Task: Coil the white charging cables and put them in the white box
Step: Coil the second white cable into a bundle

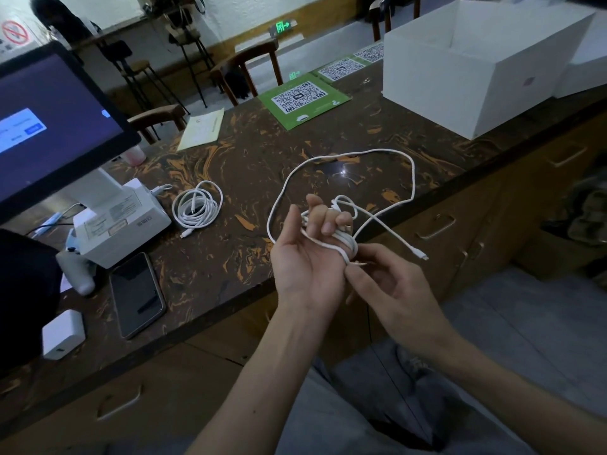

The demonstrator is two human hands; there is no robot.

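Note:
My left hand (308,254) is raised palm up over the counter's front edge, with a white charging cable (348,159) wound several times around its fingers. A big loose loop of that cable arcs over the counter, and its plug end (421,255) dangles to the right. My right hand (391,287) pinches the wound turns at the left palm's edge. A second white cable (198,205) lies coiled on the counter to the left. The open white box (473,90) stands at the far right of the counter.
A monitor (56,119) on a white stand and a white printer (121,221) fill the left. A phone (136,293) and a white charger brick (64,333) lie near the front edge. Green QR-code mats (303,100) and a paper sheet (202,129) lie farther back; chairs stand beyond.

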